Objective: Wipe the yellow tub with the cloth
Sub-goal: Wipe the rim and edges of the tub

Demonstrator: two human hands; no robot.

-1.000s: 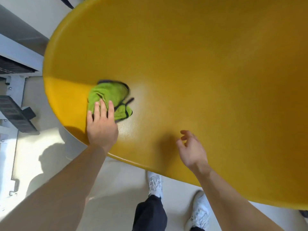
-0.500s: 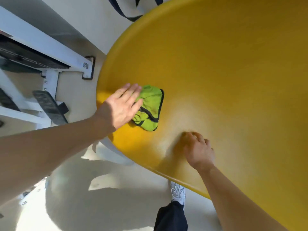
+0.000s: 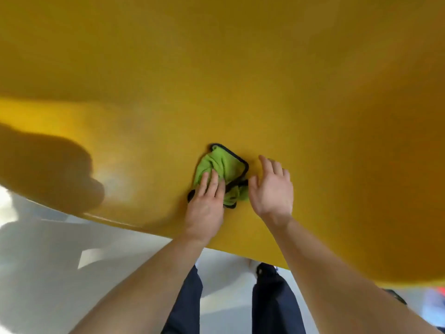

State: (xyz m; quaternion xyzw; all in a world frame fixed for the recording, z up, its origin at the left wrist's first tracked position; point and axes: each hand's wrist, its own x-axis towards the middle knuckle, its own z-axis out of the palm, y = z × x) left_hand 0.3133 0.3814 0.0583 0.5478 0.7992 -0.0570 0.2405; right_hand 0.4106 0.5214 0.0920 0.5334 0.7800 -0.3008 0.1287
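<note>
The large yellow tub [image 3: 240, 80] fills most of the head view, its smooth curved side facing me. A crumpled green cloth [image 3: 222, 173] with a black hem lies against that surface near the lower middle. My left hand [image 3: 206, 203] presses on the cloth's lower left part with fingers laid over it. My right hand [image 3: 273, 189] is flat against the tub just right of the cloth, fingers spread, its thumb side touching the cloth's edge.
A pale floor [image 3: 60, 261] shows below the tub's lower edge, with my shadow across it. My dark trouser legs [image 3: 272, 300] stand close under the tub. A red and blue blur [image 3: 437, 302] sits at the far right.
The view has swung to the right, so the white frame at left is gone. My left hand has slid the cloth along the tub to beside my right hand, which has opened flat.
</note>
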